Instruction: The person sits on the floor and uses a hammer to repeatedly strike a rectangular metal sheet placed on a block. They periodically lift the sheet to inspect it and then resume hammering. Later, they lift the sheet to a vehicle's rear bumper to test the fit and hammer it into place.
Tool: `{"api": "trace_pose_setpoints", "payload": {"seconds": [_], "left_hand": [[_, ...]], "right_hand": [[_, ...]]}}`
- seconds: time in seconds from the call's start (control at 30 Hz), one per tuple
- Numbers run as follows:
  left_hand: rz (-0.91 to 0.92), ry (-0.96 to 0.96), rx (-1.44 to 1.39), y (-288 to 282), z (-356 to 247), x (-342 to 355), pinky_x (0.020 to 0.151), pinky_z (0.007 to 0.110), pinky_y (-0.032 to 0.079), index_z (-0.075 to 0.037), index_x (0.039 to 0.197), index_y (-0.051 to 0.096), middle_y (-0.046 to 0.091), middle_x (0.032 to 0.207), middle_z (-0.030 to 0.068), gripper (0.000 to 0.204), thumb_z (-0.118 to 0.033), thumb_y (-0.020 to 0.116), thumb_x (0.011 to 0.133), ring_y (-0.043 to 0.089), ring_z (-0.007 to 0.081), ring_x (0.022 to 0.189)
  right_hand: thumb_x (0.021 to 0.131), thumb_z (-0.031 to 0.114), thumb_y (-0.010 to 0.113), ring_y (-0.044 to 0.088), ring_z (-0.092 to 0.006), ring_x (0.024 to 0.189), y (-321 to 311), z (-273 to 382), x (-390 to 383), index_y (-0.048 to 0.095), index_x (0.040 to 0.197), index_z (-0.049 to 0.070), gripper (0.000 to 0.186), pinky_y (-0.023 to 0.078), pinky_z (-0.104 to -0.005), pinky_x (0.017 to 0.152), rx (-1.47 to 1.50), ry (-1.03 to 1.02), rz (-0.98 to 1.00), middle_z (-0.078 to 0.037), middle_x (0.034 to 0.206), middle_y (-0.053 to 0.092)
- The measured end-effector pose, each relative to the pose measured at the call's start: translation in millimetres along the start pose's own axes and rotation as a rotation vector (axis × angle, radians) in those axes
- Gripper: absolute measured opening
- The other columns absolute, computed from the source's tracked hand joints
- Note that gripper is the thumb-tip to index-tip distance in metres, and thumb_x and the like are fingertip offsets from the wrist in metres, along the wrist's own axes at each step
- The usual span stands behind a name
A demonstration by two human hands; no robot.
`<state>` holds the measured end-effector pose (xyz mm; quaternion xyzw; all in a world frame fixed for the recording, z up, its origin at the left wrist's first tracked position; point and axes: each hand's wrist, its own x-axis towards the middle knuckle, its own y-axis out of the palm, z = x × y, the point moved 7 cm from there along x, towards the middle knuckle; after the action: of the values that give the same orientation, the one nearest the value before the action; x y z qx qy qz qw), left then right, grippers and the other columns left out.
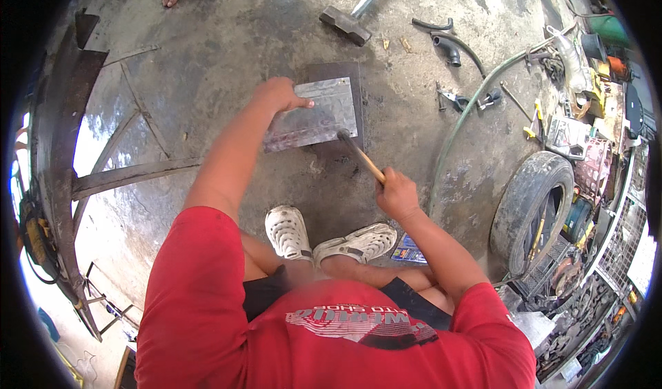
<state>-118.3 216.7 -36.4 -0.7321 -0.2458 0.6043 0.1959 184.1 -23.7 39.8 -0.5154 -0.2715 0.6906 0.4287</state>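
Now watching a silver rectangular metal sheet [324, 110], already laid over a dark square plate [334, 70]; at the sheet's near-right corner, a wooden-handled, dark-headed hammer [368, 161], clasped in the right hand [398, 194]; at the sheet's far-left, the left hand [280, 94], thumb atop, finger closure unclear. Seemingly mid-hammering, remainder unreadable.

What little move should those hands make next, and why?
Perhaps raise the hammer slightly with the right hand for a tap: the hammer's head is by the near right corner of the metal sheet, and the left hand, thumb on top, is clear.
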Motion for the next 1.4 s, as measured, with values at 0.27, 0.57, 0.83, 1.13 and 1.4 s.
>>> {"api": "trace_pose_setpoints", "payload": {"seconds": [0.27, 0.57, 0.83, 1.13, 1.4], "left_hand": [[-0.034, -0.009, 0.021, -5, -3, 2, 0.112, 0.051, 0.050, -0.003, 0.144, 0.067, 0.066, 0.146, 0.0198, 0.099, -0.076, 0.080, 0.079, 0.062, 0.0379, 0.137], [-0.171, 0.013, 0.022, 4, 1, -6, 0.113, 0.051, 0.050, -0.005, 0.132, 0.075, 0.070, 0.140, 0.0201, 0.091, -0.073, 0.086, 0.073, 0.064, 0.0378, 0.134], [-0.160, 0.023, -0.052, 5, -6, -12, 0.103, 0.047, 0.056, -0.004, 0.126, 0.078, 0.076, 0.127, 0.0168, 0.088, -0.077, 0.081, 0.077, 0.071, 0.0338, 0.123], [-0.245, 0.047, -0.055, 3, -14, -18, 0.103, 0.046, 0.056, -0.003, 0.118, 0.080, 0.077, 0.122, 0.0169, 0.088, -0.079, 0.081, 0.075, 0.073, 0.0341, 0.120], [-0.200, 0.042, -0.033, -3, -14, -23, 0.104, 0.047, 0.056, -0.002, 0.122, 0.078, 0.076, 0.126, 0.0185, 0.085, -0.075, 0.082, 0.078, 0.070, 0.0357, 0.124]], "right_hand": [[0.100, 0.028, 0.066, 0.072, -0.0484, 0.079, -10, -8, -4, 0.055, 0.112, 0.004, 0.029, 0.056, -0.0589, 0.073, 0.051, -0.168, -0.187, -0.023, 0.082, 0.072], [0.099, 0.027, 0.067, 0.074, -0.0463, 0.088, 19, -14, 10, 0.062, 0.117, 0.004, 0.029, 0.058, -0.0570, 0.078, 0.011, 0.035, 0.090, -0.026, 0.095, 0.074], [0.101, 0.021, 0.066, 0.072, -0.0479, 0.076, -4, -1, 12, 0.055, 0.109, 0.003, 0.023, 0.055, -0.0590, 0.069, -0.011, -0.017, -0.136, -0.024, 0.083, 0.072], [0.103, 0.023, 0.064, 0.071, -0.0496, 0.076, -8, -15, 20, 0.057, 0.113, 0.003, 0.024, 0.055, -0.0599, 0.070, -0.054, 0.006, -0.082, -0.027, 0.084, 0.072], [0.102, 0.016, 0.065, 0.070, -0.0542, 0.087, -33, -44, 16, 0.053, 0.144, 0.004, 0.045, 0.053, -0.0598, 0.075, 0.133, 0.211, -0.361, -0.032, 0.092, 0.072]]}}
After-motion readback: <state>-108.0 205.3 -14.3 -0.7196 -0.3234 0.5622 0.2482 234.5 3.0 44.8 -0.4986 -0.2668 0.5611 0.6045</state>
